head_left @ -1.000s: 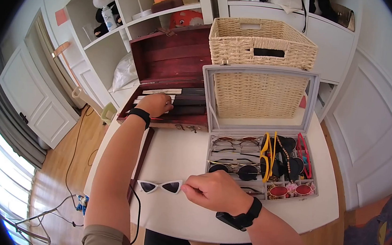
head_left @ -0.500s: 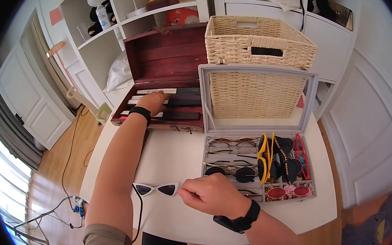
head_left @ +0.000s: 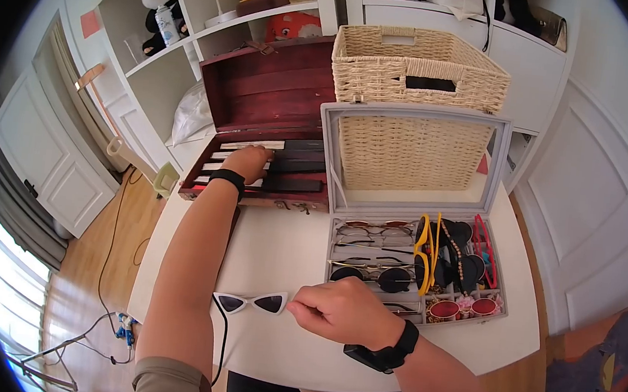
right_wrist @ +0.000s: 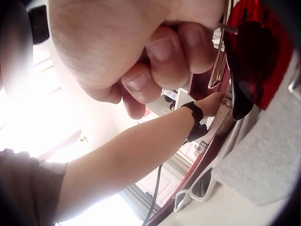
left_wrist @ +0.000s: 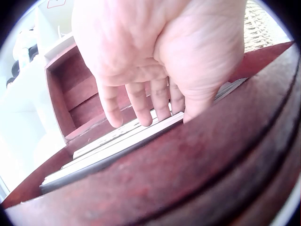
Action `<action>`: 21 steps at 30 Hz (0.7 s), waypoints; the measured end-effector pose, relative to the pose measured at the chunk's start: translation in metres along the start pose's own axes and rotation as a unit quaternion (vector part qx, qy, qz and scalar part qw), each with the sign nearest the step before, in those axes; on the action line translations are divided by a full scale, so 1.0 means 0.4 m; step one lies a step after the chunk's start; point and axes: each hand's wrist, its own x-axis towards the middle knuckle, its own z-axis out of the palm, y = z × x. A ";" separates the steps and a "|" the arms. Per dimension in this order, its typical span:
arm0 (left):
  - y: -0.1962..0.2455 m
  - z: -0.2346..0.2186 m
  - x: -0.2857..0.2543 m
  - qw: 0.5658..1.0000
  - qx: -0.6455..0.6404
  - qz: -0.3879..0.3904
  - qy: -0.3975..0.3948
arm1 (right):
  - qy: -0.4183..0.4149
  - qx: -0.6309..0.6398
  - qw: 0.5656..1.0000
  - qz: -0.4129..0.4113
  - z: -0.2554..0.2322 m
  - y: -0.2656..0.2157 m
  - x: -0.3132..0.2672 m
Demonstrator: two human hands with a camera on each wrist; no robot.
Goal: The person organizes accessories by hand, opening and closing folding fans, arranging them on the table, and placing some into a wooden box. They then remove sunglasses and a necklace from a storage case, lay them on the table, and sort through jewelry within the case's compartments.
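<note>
Inside the red case point(head_left: 268, 202), reaches with the nearer left hand point(head_left: 247, 164) over slim strips point(head_left: 298, 166), across their sideways long axis. Straddles one pale strip point(left_wrist: 117, 145); cannot tell whether clamped in that grip. Curls the right hand point(head_left: 342, 309) together, visibly empty, beside white sunglasses point(head_left: 235, 304) on the bench point(head_left: 268, 354), well apart from the strips.

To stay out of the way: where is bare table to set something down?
One bare patch of white table lies between the wooden box and white sunglasses, left of the grey case. Another lies between those sunglasses and the near edge. The case is crowded with eyewear, the box with long black pieces.
</note>
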 end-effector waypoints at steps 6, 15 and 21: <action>0.019 -0.027 -0.021 1.000 -0.020 -0.003 0.021 | 0.003 0.003 1.000 -0.002 0.000 -0.001 0.001; 0.055 -0.136 -0.071 0.991 -0.040 0.028 0.122 | -0.009 0.006 1.000 0.006 0.001 -0.003 -0.001; 0.057 -0.215 -0.147 0.984 -0.029 0.039 0.169 | -0.005 0.017 1.000 0.016 -0.004 -0.013 0.002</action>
